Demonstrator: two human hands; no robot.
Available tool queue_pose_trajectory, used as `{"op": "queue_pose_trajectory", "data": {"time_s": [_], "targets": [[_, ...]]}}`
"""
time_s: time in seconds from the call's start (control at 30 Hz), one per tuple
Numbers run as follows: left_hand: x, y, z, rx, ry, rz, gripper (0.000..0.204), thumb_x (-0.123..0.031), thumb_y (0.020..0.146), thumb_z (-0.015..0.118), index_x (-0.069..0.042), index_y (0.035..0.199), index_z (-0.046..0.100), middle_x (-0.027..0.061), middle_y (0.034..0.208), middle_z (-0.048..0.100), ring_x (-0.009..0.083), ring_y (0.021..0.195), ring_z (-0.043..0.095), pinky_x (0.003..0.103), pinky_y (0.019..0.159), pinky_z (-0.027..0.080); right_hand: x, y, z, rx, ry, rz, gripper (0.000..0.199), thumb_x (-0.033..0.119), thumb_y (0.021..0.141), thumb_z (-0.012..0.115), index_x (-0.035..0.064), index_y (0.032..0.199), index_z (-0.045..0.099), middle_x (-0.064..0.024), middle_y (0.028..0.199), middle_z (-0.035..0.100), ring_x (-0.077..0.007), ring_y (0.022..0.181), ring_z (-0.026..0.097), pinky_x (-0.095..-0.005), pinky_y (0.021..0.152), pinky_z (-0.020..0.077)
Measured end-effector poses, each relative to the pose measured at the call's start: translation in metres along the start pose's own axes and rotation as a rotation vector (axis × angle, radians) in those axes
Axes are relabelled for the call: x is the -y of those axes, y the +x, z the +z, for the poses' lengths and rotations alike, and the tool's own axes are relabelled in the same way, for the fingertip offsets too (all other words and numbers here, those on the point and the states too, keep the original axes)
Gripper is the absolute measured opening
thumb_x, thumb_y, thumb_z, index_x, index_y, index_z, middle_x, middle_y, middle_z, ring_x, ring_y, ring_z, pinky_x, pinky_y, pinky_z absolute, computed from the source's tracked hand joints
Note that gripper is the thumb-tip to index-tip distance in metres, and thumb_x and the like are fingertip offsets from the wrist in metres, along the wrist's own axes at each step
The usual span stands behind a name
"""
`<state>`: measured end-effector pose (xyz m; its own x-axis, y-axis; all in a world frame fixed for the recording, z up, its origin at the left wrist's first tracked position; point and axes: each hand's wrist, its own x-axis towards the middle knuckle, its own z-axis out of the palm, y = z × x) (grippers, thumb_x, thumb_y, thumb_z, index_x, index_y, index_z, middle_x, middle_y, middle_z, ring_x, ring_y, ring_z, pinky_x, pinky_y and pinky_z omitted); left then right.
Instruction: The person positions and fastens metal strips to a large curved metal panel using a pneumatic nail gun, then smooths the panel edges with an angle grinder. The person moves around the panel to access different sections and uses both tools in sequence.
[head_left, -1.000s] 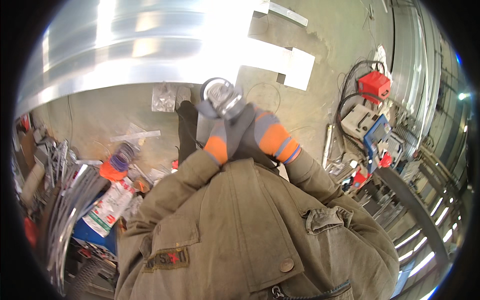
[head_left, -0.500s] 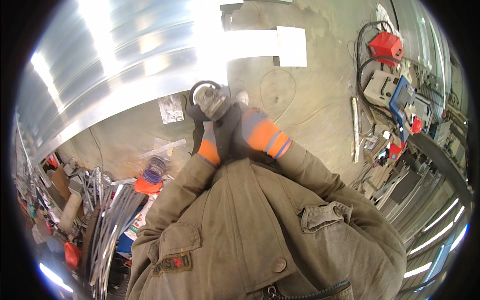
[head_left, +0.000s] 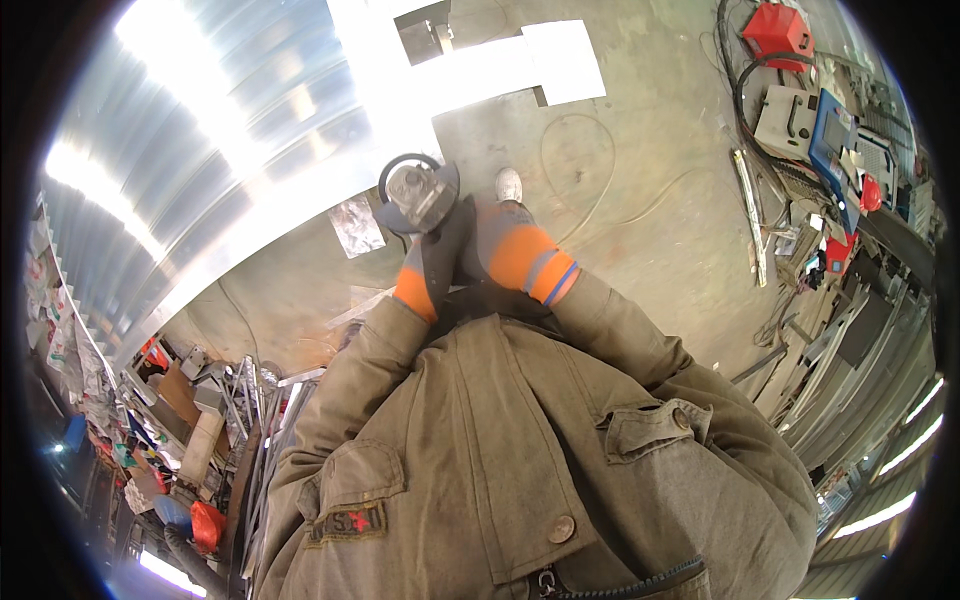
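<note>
The left hand and right hand, in knit grey-and-orange gloves, are closed around the dark body of the grinder, in front of the torso. Its metal head is rounded, with a curved dark rim. The head overlaps the edge of the glossy, line-marked metal panel in view; contact cannot be determined. A crinkled, silvery sheet lies nearby on the smooth, stained floor.

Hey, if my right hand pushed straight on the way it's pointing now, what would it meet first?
The grey power tool just ahead of your right hand, probably; beyond it lies the shiny metal sheet, though depth is unclear.
</note>
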<state>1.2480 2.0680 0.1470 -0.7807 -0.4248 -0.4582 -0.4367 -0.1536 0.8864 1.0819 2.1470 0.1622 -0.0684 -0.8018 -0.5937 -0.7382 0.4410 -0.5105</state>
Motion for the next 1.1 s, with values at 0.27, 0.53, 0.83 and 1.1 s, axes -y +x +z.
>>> {"op": "queue_pose_trajectory", "data": {"time_s": [0.27, 0.53, 0.83, 1.1], "targets": [[0.027, -0.018, 0.028, 0.098, 0.368, 0.324, 0.100, -0.019, 0.079, 0.091, -0.004, 0.163, 0.039, 0.0274, 0.157, 0.051, 0.0482, 0.146, 0.048, 0.049, 0.119, 0.043, -0.008, -0.040, -0.005, 0.046, 0.184, 0.146, 0.039, 0.014, 0.093, 0.063, -0.0012, 0.128, 0.053, -0.0263, 0.114, 0.075, -0.0436, 0.110, 0.071, -0.0475, 0.095, 0.0562], [0.008, 0.008, 0.042, -0.109, 0.140, 0.142, 0.063, -0.025, 0.101, 0.067, -0.002, 0.157, 0.048, 0.0217, 0.147, 0.061, 0.0329, 0.134, 0.062, 0.040, 0.109, 0.052, -0.031, -0.015, -0.006, -0.055, 0.047, -0.061, 0.034, 0.013, 0.096, 0.059, -0.0021, 0.126, 0.059, -0.0269, 0.114, 0.074, -0.0434, 0.110, 0.071, -0.0471, 0.095, 0.0565], [0.021, 0.019, 0.088, -0.352, 0.085, 0.203, 0.064, -0.055, 0.108, 0.057, -0.006, 0.149, 0.057, 0.0082, 0.137, 0.067, 0.0195, 0.123, 0.065, 0.036, 0.101, 0.055, -0.059, -0.004, 0.011, 0.260, -0.120, -0.017, 0.046, 0.020, 0.092, 0.063, -0.0039, 0.130, 0.057, -0.0294, 0.118, 0.074, -0.0448, 0.113, 0.071, -0.0475, 0.097, 0.0564], [0.008, 0.031, 0.069, -0.157, -0.454, -0.254, 0.066, -0.055, 0.106, 0.060, -0.008, 0.152, 0.055, 0.0102, 0.134, 0.068, 0.0195, 0.113, 0.070, 0.035, 0.089, 0.060, -0.053, 0.013, -0.005, 0.209, -0.033, -0.008, 0.046, 0.029, 0.091, 0.065, -0.0015, 0.126, 0.064, -0.0306, 0.120, 0.073, -0.0469, 0.115, 0.070, -0.0475, 0.099, 0.0560]]}}
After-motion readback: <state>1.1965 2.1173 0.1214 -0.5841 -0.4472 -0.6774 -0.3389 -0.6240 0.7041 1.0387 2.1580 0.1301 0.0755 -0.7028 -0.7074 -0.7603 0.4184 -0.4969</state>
